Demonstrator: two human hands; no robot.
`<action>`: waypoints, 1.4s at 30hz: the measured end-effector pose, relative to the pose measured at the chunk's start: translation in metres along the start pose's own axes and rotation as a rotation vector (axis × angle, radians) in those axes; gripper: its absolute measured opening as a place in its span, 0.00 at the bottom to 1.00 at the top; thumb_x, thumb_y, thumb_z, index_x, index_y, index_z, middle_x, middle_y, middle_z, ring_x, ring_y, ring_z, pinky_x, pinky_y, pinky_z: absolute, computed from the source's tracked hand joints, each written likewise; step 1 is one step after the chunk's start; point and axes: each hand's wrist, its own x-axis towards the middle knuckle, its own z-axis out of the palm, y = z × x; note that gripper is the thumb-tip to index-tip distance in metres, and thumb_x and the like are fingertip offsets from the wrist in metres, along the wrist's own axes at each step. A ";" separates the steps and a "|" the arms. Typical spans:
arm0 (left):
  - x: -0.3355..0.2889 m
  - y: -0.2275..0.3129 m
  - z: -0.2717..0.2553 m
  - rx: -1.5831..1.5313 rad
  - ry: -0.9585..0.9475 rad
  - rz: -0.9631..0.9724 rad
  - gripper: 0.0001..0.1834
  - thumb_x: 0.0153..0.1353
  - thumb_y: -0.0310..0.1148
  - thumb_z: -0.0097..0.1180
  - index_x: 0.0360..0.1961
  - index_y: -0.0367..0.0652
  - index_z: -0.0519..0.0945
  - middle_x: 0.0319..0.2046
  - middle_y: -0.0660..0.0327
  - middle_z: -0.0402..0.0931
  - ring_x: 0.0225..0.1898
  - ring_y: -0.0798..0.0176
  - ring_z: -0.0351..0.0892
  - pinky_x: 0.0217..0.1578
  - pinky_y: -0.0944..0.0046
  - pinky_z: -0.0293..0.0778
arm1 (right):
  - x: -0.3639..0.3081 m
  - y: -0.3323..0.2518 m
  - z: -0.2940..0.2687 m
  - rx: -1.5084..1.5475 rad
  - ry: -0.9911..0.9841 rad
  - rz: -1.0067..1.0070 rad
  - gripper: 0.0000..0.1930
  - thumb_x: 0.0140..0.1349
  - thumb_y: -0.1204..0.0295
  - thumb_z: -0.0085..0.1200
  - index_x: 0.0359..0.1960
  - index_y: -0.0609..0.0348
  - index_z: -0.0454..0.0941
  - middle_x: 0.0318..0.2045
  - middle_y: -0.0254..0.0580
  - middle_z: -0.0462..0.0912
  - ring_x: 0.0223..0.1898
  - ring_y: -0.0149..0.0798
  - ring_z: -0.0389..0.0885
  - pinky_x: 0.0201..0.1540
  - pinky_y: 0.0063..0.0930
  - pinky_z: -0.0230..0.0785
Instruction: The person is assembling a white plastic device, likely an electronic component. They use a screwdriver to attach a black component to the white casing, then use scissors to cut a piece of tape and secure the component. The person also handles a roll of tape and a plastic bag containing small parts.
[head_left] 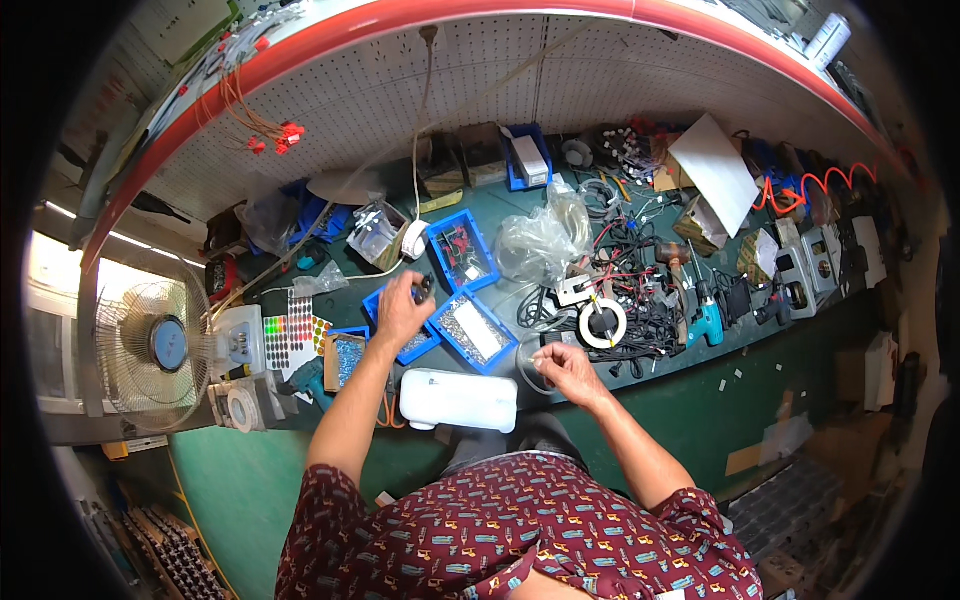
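Observation:
My left hand (400, 312) is closed around a small black object (425, 289), whose kind I cannot make out. It hovers above a blue parts bin (416, 352) holding small pieces. To the right, my right hand (568, 370) pinches a thin clear tube (521, 372) that curves in a loop at the bench's front edge. Between my forearms lies a white plastic housing (458, 400) with rounded corners, close to my lap. Just beyond it, a second blue bin (487, 368) contains small screws and a white piece. A third blue bin (489, 279) behind has red and black leads.
Cables and a white ring (604, 323) crowd the bench right of centre, beside a teal cordless drill (707, 318). A clear plastic bag (540, 240) lies behind. At the left stand a fan (168, 343) and sheets of coloured stickers (298, 325). A red-edged shelf (480, 12) overhangs.

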 end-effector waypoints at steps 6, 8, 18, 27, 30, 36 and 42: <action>0.034 -0.067 0.062 0.288 0.095 0.081 0.24 0.46 0.36 0.68 0.47 0.47 0.79 0.47 0.55 0.76 0.55 0.46 0.72 0.58 0.43 0.64 | -0.006 0.044 0.016 -0.138 0.041 -0.067 0.14 0.67 0.65 0.57 0.43 0.65 0.83 0.28 0.30 0.81 0.30 0.22 0.73 0.33 0.23 0.68; 0.037 -0.072 0.072 0.320 0.060 0.018 0.25 0.46 0.36 0.71 0.48 0.48 0.80 0.49 0.55 0.75 0.58 0.47 0.71 0.62 0.38 0.59 | 0.000 0.048 0.023 -0.163 0.026 -0.069 0.16 0.67 0.64 0.55 0.45 0.67 0.83 0.29 0.35 0.83 0.29 0.25 0.73 0.33 0.26 0.68; -0.042 -0.047 0.023 0.197 0.174 0.066 0.27 0.58 0.33 0.65 0.59 0.41 0.75 0.59 0.50 0.74 0.63 0.44 0.69 0.66 0.41 0.58 | 0.036 0.063 0.081 -0.196 -0.124 -0.131 0.12 0.66 0.70 0.55 0.45 0.67 0.81 0.32 0.46 0.85 0.35 0.34 0.81 0.42 0.33 0.74; -0.155 -0.041 0.045 -0.036 -0.022 -0.155 0.21 0.68 0.39 0.57 0.58 0.39 0.77 0.55 0.47 0.77 0.58 0.40 0.73 0.59 0.47 0.69 | 0.072 0.085 0.137 -0.271 -0.192 -0.205 0.08 0.64 0.72 0.59 0.38 0.66 0.81 0.28 0.47 0.84 0.31 0.37 0.81 0.38 0.34 0.73; -0.156 -0.043 0.048 -0.045 -0.032 -0.185 0.16 0.67 0.40 0.57 0.49 0.41 0.82 0.51 0.49 0.80 0.53 0.41 0.77 0.53 0.47 0.73 | 0.074 0.091 0.139 -0.257 -0.192 -0.195 0.08 0.64 0.71 0.60 0.37 0.66 0.81 0.27 0.46 0.84 0.31 0.37 0.81 0.37 0.35 0.73; -0.156 -0.041 0.048 -0.026 -0.022 -0.193 0.14 0.67 0.40 0.57 0.43 0.40 0.83 0.46 0.50 0.81 0.48 0.41 0.79 0.48 0.45 0.75 | 0.074 0.090 0.148 -0.305 -0.157 -0.226 0.08 0.64 0.71 0.60 0.37 0.65 0.81 0.28 0.50 0.84 0.32 0.44 0.83 0.38 0.38 0.74; -0.154 -0.041 0.048 -0.008 -0.021 -0.184 0.12 0.67 0.40 0.57 0.39 0.40 0.82 0.43 0.49 0.80 0.45 0.40 0.79 0.45 0.44 0.75 | 0.074 0.083 0.151 -0.359 -0.144 -0.203 0.08 0.65 0.69 0.59 0.35 0.64 0.81 0.29 0.51 0.84 0.34 0.50 0.84 0.39 0.40 0.74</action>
